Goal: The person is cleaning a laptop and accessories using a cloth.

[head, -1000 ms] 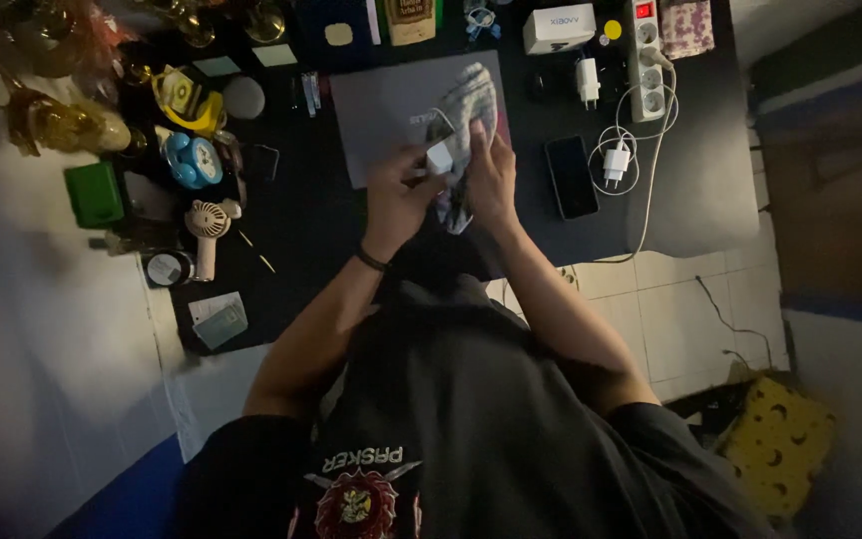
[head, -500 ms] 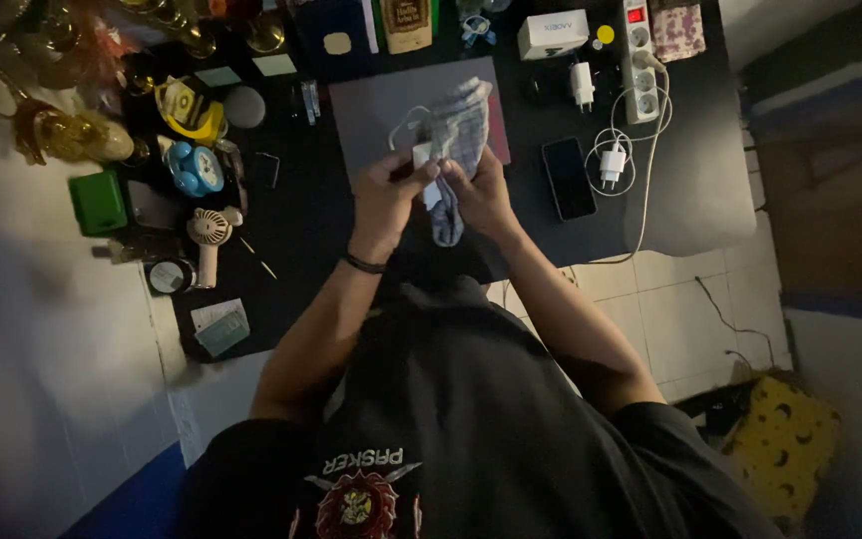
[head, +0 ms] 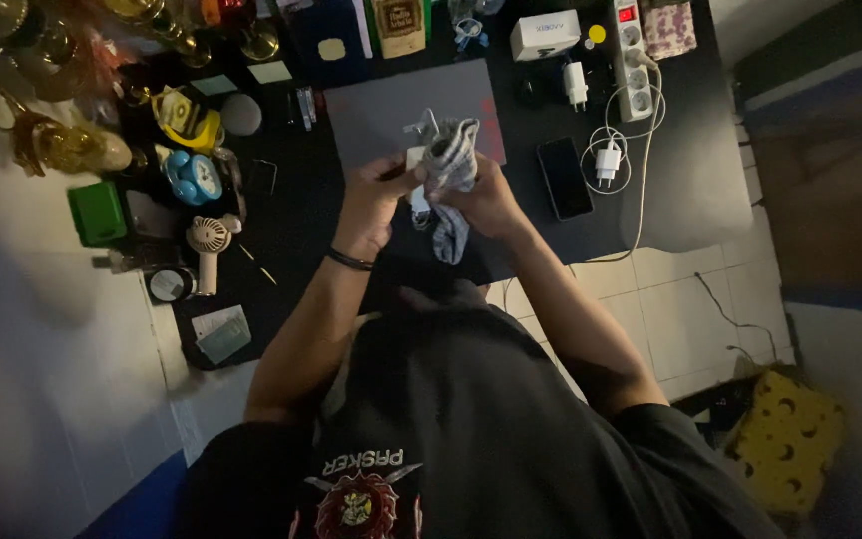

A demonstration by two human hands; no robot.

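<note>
Head view: looks straight down on a dark surface [head: 690,190] crowded with small things, and on the person's two hands meeting above it.
Left hand [head: 369,200]: clenched around a small white charger [head: 415,160], from which a thin white cable [head: 421,128] loops up toward 12 o'clock; a dark band sits on the wrist.
Right hand [head: 491,205]: grasping a grey patterned cloth [head: 449,160], bunched against the charger, its loose end hanging toward 6 o'clock.
Charger and cloth: touching each other, held between both hands above the near edge of a closed grey laptop [head: 391,105].
At 3 o'clock of the hands: a black phone [head: 563,178] lying flat, and just beyond it a white plug adapter [head: 608,160] with coiled white cord.
At 1 o'clock: a white power strip [head: 633,50] with a lit red switch, a second white adapter [head: 575,84], and a white box [head: 545,34].
At 9 o'clock: a small white handheld fan [head: 208,242], a blue alarm clock [head: 192,178], and a green box [head: 97,212].
At 10 o'clock: gold-coloured ornaments [head: 62,145], dim and hard to make out.
At 4 o'clock, on the tiled floor: a yellow cushion [head: 780,439] with dark marks.
</note>
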